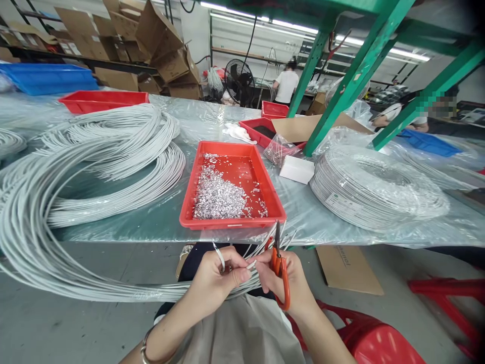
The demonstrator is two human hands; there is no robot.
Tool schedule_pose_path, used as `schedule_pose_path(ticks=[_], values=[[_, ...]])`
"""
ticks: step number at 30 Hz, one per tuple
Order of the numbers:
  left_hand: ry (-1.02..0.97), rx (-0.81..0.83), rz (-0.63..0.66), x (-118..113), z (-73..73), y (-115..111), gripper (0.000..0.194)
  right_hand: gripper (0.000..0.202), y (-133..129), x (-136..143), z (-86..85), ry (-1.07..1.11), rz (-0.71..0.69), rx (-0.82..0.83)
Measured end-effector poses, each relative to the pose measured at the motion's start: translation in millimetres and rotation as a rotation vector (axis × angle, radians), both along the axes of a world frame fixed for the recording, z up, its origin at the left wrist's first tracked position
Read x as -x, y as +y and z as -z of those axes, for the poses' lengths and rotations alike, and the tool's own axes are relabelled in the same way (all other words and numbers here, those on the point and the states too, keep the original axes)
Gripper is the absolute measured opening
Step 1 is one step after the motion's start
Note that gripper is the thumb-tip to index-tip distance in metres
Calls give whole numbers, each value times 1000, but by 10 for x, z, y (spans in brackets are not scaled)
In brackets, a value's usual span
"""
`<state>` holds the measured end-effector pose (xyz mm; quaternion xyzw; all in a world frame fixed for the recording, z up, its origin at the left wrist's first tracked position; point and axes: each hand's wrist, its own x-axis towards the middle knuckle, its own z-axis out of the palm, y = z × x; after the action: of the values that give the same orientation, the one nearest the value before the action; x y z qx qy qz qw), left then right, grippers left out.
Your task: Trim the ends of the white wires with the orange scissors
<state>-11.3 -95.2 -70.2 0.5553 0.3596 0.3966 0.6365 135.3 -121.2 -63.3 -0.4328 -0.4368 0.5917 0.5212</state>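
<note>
My left hand (220, 275) pinches the end of a pale grey cable (251, 265) between thumb and fingers, and a loop of it sticks up by the knuckles. Hooked in my right hand (290, 278) is a pair of orange-handled scissors (281, 273), blades pointing up and away from me. The right fingertips meet the left ones at the cable end. A bundle of the same cables (162, 293) runs across my lap, from the big coil (30, 217) on the left. Just beyond my hands, a red tray (233, 223) holds many small shiny metal pieces (220, 194).
A plastic-wrapped cable coil (379, 187) and a small white box (296, 169) lie to the right. Green posts (341, 101) rise from the bench. More red trays (104, 101) stand farther back. A red stool (382, 344) is at my lower right. Two people work in the background.
</note>
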Motion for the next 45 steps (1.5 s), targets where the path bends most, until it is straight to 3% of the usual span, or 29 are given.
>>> schedule_pose_path(ticks=[6, 17, 21, 24, 27, 30, 36, 40, 45], values=[[-2, 7, 19, 4, -5, -5, 15, 7, 14, -29, -34, -70, -3, -23], [122, -248, -220, -83, 34, 6, 15, 14, 8, 76, 49, 5, 130, 12], [-30, -71, -111, -96, 35, 4, 23, 37, 56, 99, 66, 147, 19, 106], [-125, 73, 18, -94, 37, 0, 29, 37, 71, 92, 71, 179, -44, 139], [-122, 110, 20, -83, 40, -1, 30, 32, 67, 61, 78, 141, -37, 108], [-70, 18, -75, -82, 46, 1, 25, 24, 62, 39, 60, 62, 18, 48], [143, -363, -322, -110, 90, 16, 16, 7, 35, 115, 10, -84, 228, -36], [144, -428, -359, -111, 111, 25, 18, 5, 6, 181, 71, -161, 311, -79], [149, -440, -366, -91, 132, 25, 18, 5, -10, 181, 94, -235, 314, -131]])
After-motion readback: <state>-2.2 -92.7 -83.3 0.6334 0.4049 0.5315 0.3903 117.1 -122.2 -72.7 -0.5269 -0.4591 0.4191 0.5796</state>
